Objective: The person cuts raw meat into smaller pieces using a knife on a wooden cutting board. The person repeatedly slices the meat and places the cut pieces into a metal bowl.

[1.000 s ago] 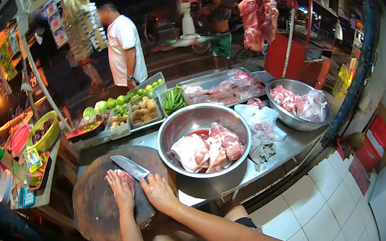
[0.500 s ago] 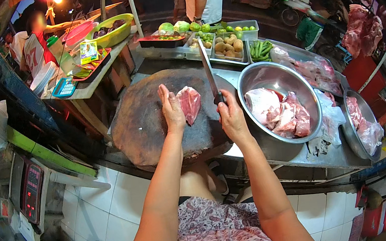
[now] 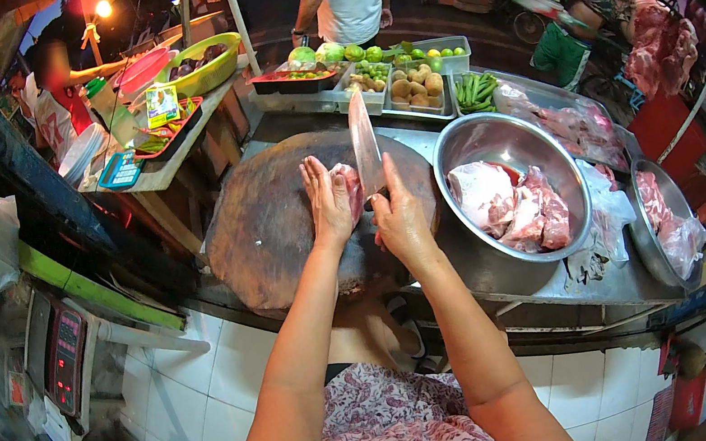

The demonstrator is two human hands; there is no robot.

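A round, worn wooden chopping block (image 3: 258, 225) lies before me. On its right half is a piece of raw meat (image 3: 354, 191), partly hidden by my left hand (image 3: 330, 206). That hand rests along the meat's left side with its fingers stretched out. My right hand (image 3: 404, 224) is closed around the handle of a broad-bladed knife (image 3: 365, 146), index finger extended along the blade's base. The blade points away from me and stands close to the meat's right side; whether it touches the meat I cannot tell.
Right of the block stands a steel bowl (image 3: 574, 187) holding raw meat chunks. A second steel basin (image 3: 646, 227) is beyond it. Vegetable trays (image 3: 446, 88) line the far side. At left are a digital scale (image 3: 66, 359) and a side table (image 3: 178, 151). Meat (image 3: 660, 47) hangs at right.
My right hand and the knife have moved left, up to the meat. My left hand has shifted slightly right and now covers more of the meat. The person in white beyond the trays has moved left.
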